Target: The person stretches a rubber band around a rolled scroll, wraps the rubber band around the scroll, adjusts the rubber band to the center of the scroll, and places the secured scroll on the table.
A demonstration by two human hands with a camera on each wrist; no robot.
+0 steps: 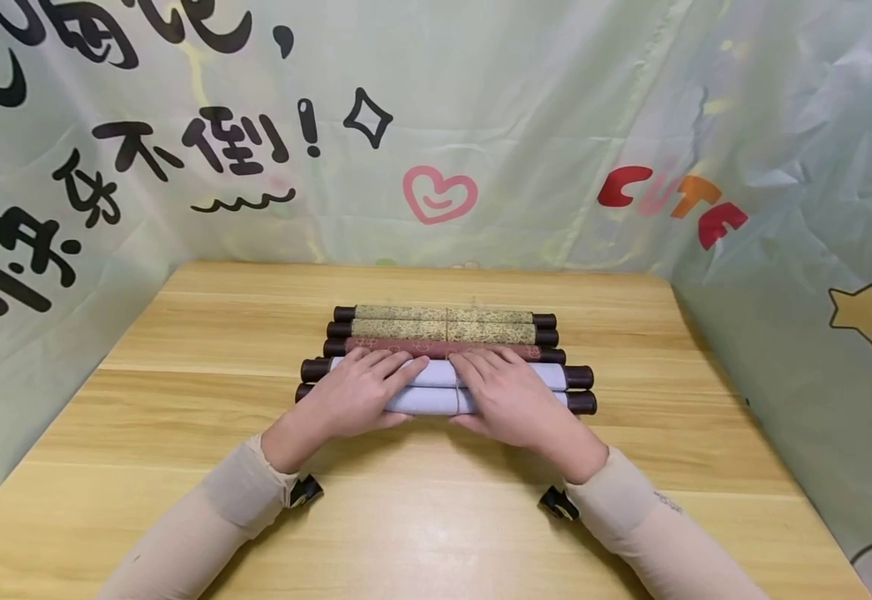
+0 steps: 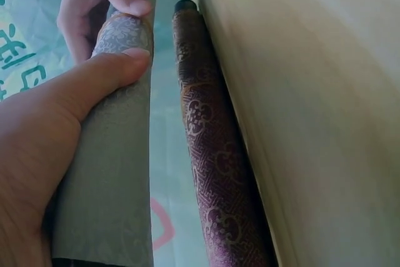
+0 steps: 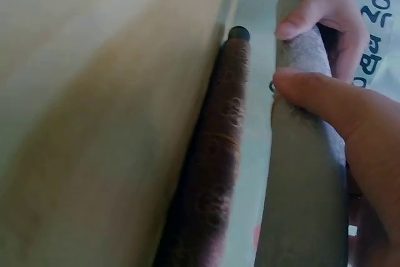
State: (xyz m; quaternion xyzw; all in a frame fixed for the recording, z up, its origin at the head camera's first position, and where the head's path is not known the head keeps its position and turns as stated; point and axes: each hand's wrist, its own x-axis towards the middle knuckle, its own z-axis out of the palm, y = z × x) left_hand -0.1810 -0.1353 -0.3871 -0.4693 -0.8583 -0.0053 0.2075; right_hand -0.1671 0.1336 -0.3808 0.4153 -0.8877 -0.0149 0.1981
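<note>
Both hands grip a pair of pale blue rolled scrolls with dark end knobs, the nearer scroll (image 1: 428, 403) and the farther scroll (image 1: 439, 375), side by side with a thin cord across them. The left hand (image 1: 353, 393) and right hand (image 1: 513, 402) lie either side of the cord, fingers over the far side and thumbs along the near side. Just beyond the fingertips is a dark red patterned scroll (image 1: 424, 346). In the left wrist view, the pale scroll (image 2: 109, 173) is raised above the level of the red scroll (image 2: 215, 142), which lies on the table.
Behind the red scroll lie two yellow-green speckled scrolls, one (image 1: 406, 331) in front of the other (image 1: 406, 313), with a cord across them. The wooden table (image 1: 436, 533) is bounded by printed fabric walls (image 1: 526, 108) at the back and sides.
</note>
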